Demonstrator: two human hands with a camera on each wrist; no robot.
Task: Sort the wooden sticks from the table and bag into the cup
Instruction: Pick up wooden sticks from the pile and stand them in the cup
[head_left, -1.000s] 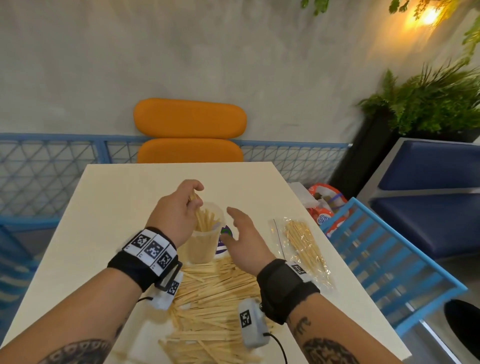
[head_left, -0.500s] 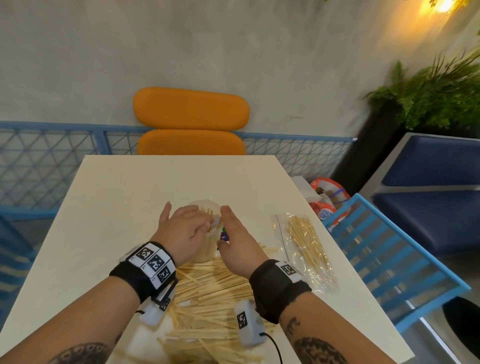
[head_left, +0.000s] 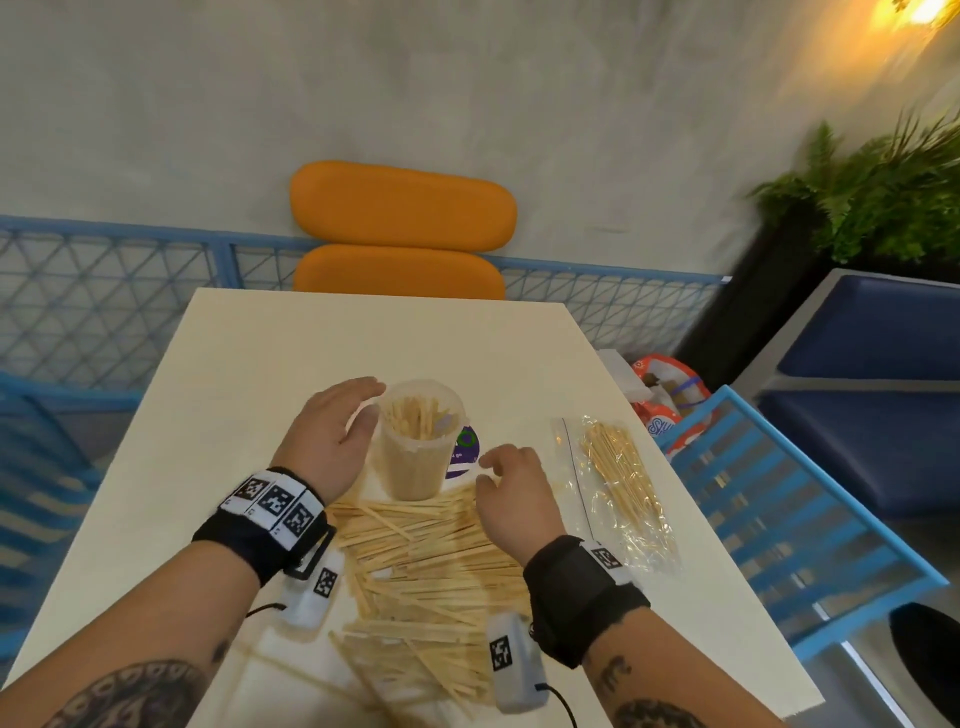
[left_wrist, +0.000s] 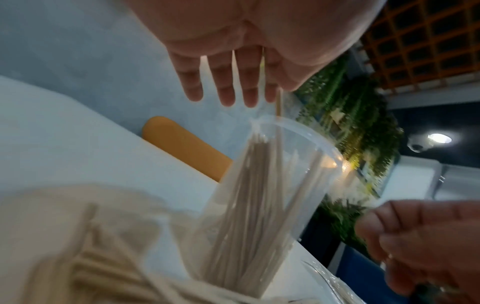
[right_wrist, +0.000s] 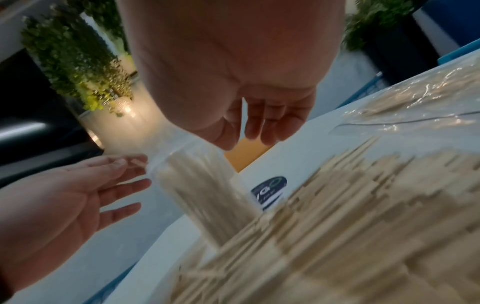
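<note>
Your left hand (head_left: 332, 436) spread, off cup (head_left: 415, 441); right hand (head_left: 511, 493) loosely curled, empty, back over sticks (head_left: 431, 561). Batch delivered; grab next.

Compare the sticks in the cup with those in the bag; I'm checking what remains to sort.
The cup sticks stand upright; the bag sticks lie flat. The cup is open-topped beside the left hand; the bag lies untouched, right of the right hand. Both containers are clear plastic.
</note>
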